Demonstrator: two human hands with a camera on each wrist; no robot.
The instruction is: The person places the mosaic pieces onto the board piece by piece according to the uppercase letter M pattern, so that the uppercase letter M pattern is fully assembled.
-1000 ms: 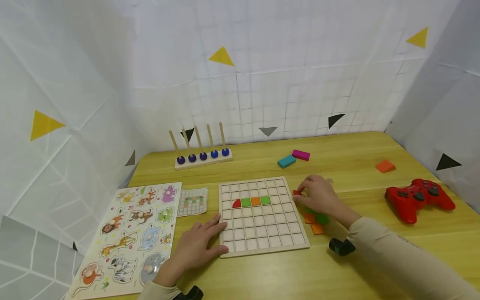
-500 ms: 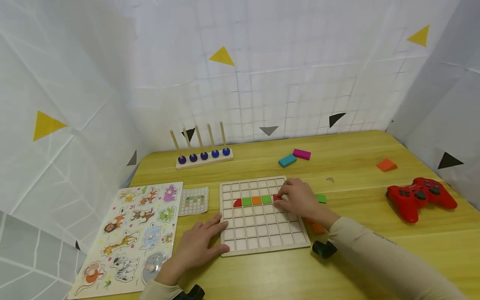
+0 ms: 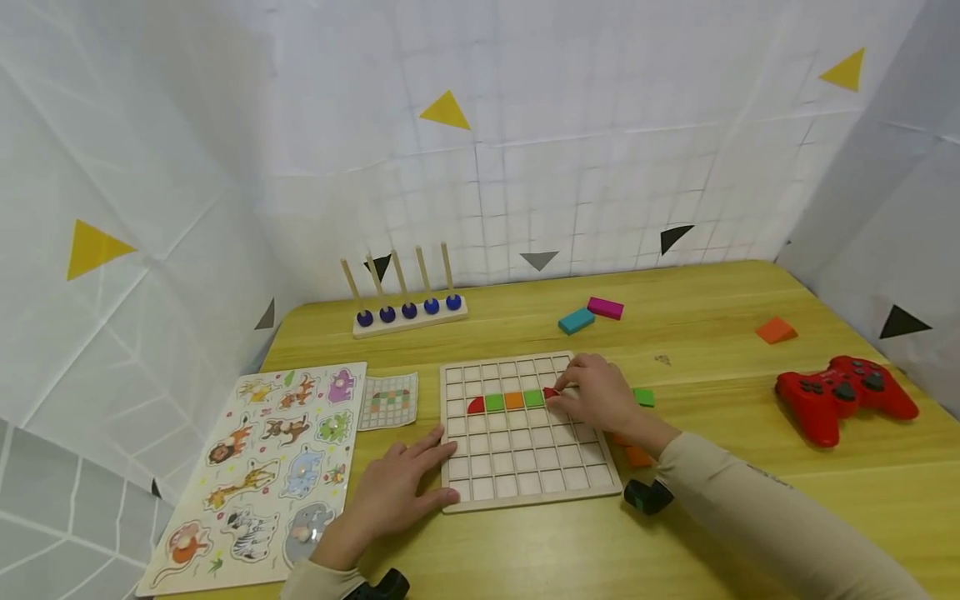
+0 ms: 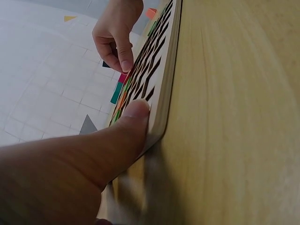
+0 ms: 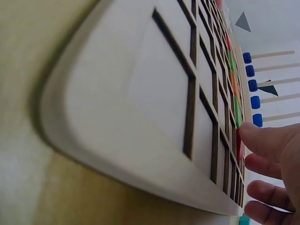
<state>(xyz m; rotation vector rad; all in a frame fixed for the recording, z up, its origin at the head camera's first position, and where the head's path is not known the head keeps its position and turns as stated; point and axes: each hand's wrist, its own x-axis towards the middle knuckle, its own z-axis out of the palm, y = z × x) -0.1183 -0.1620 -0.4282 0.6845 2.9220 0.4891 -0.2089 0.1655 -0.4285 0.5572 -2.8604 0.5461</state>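
Right hand over the board, right of centre: its grip drawn in to a narrow pinch, thumb and fingertips on the red piece. Piece lies at the left tip of that grip, just beside the right-hand green tile; fingers hide much of it, so cannot tell whether it sits fully down in its cell or tilts, nor read a long axis. The row it ends runs left to right: red quarter, green, orange tile, green, then the pinched piece. Left hand is farther off, fingers spread and fairly straight at the board's left edge; its thumb rests on the rim near the near-left corner, holding nothing. Edges: raised dividers bound each cell; right forearm comes in from near right, crossing the board's right rim, with loose orange tiles partly under the wrist and a loose green tile just right of the hand. Room: a wide stretch of surface from there right to the controller; far side, the teal block stands off beyond the rim; left, the card lies near the left fingers.
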